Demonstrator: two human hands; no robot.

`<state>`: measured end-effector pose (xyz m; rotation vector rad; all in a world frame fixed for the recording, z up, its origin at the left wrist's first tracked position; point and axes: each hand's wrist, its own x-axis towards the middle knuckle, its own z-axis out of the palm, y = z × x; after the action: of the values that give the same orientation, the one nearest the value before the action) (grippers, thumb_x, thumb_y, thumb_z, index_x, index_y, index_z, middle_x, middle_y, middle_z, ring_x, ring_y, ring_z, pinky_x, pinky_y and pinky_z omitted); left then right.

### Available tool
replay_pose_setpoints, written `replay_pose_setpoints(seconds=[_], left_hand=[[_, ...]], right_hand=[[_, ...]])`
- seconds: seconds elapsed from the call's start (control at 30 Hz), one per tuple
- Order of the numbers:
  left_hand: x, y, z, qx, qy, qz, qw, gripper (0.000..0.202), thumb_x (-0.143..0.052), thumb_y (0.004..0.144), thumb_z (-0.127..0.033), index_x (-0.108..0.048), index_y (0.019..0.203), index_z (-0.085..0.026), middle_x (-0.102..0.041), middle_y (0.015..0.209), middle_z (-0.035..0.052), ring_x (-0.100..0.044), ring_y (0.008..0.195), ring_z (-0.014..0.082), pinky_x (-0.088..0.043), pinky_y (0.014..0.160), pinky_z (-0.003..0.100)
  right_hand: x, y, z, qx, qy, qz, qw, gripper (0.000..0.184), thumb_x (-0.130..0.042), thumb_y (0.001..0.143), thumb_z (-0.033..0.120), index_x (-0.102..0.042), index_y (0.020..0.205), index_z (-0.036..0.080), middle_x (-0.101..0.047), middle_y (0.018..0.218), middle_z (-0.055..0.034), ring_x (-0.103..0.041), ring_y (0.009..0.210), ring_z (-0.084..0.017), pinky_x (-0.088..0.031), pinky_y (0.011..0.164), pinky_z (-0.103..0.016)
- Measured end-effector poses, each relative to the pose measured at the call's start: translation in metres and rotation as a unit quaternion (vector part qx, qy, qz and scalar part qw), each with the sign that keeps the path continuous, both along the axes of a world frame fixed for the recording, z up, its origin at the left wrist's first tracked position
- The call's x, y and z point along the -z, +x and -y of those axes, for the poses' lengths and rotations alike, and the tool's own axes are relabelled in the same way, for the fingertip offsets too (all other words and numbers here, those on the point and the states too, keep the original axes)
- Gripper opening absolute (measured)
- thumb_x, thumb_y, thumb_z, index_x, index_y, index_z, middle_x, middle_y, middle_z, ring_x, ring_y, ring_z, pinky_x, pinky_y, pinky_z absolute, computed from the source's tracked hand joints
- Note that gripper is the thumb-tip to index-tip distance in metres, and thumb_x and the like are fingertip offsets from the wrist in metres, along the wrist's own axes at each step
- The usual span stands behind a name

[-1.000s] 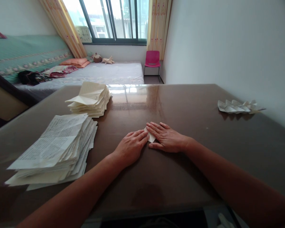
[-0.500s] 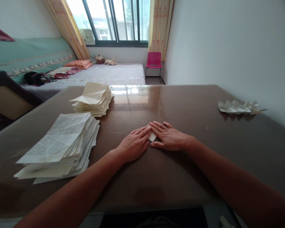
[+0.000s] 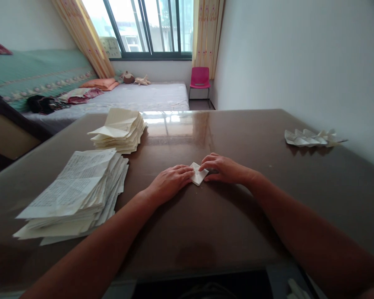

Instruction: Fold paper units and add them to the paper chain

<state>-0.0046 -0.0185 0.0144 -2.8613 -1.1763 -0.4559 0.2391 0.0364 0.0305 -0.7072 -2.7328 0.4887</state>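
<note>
A small folded piece of printed paper [image 3: 198, 173] lies on the glossy brown table [image 3: 224, 216] between my hands. My left hand [image 3: 171, 182] rests flat beside it, fingers stretched out, fingertips on its left edge. My right hand [image 3: 222, 168] is arched over its right side, fingers curled and pressing down on the paper's edge.
A thick stack of printed sheets [image 3: 77, 191] lies at the left, with a pile of folded papers [image 3: 120, 131] behind it. Several finished folded pieces [image 3: 311, 138] sit near the right wall. Beyond the table are a bed [image 3: 137, 95] and a pink chair [image 3: 200, 79].
My right hand has lifted from lying flat into an arched, fingertip press, uncovering more of the folded paper. My left hand has stayed nearly still.
</note>
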Motion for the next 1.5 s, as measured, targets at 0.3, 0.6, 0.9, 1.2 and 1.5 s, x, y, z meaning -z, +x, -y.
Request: replay_pose_setpoints(seconds=[0.3, 0.6, 0.9, 1.2, 1.5], left_hand=[[0.001, 0.004, 0.004, -0.040, 0.024, 0.004, 0.999, 0.026, -0.039, 0.096, -0.026, -0.060, 0.108, -0.020, -0.069, 0.110, 0.0047, -0.061, 0.109, 0.0178, -0.051, 0.092, 0.032], [0.008, 0.013, 0.008, -0.111, 0.013, 0.044, 0.993, 0.021, -0.040, 0.095, -0.027, -0.059, 0.101, -0.020, -0.068, 0.104, 0.0051, -0.062, 0.102, 0.0182, -0.049, 0.090, 0.031], [0.010, 0.010, 0.003, -0.141, -0.034, 0.153, 0.978, 0.016, -0.048, 0.091, -0.028, -0.061, 0.087, -0.020, -0.061, 0.098, 0.0048, -0.052, 0.097, 0.0191, -0.046, 0.090, 0.034], [0.013, 0.008, -0.005, -0.202, -0.071, 0.152, 0.965, 0.020, -0.052, 0.088, -0.031, -0.059, 0.075, -0.017, -0.056, 0.104, 0.0088, -0.048, 0.102, 0.0225, -0.043, 0.094, 0.039], [0.007, 0.010, -0.005, -0.241, -0.055, 0.080, 0.966, 0.024, -0.050, 0.089, -0.033, -0.059, 0.075, -0.017, -0.055, 0.106, 0.0093, -0.048, 0.101, 0.0234, -0.046, 0.087, 0.040]], right_hand=[[0.000, -0.002, 0.004, 0.023, 0.001, -0.021, 1.000, 0.022, -0.065, 0.077, 0.024, -0.068, 0.099, 0.024, -0.066, 0.095, -0.0023, -0.057, 0.090, -0.016, -0.044, 0.080, -0.026], [0.006, -0.006, 0.005, 0.054, -0.014, -0.034, 0.998, 0.013, -0.060, 0.081, 0.026, -0.069, 0.090, 0.022, -0.064, 0.090, -0.0021, -0.057, 0.085, -0.014, -0.042, 0.075, -0.023], [0.017, -0.021, 0.010, 0.159, 0.005, -0.049, 0.986, 0.014, -0.049, 0.088, 0.025, -0.062, 0.088, 0.020, -0.063, 0.082, -0.0011, -0.054, 0.076, -0.013, -0.037, 0.066, -0.022], [0.023, -0.032, 0.015, 0.251, 0.025, -0.015, 0.968, 0.017, -0.045, 0.093, 0.031, -0.058, 0.091, 0.021, -0.065, 0.087, -0.0033, -0.058, 0.083, -0.015, -0.037, 0.071, -0.025], [0.019, -0.037, 0.016, 0.265, 0.035, -0.002, 0.964, 0.013, -0.049, 0.090, 0.031, -0.055, 0.086, 0.021, -0.064, 0.084, -0.0018, -0.056, 0.075, -0.014, -0.034, 0.065, -0.024]])
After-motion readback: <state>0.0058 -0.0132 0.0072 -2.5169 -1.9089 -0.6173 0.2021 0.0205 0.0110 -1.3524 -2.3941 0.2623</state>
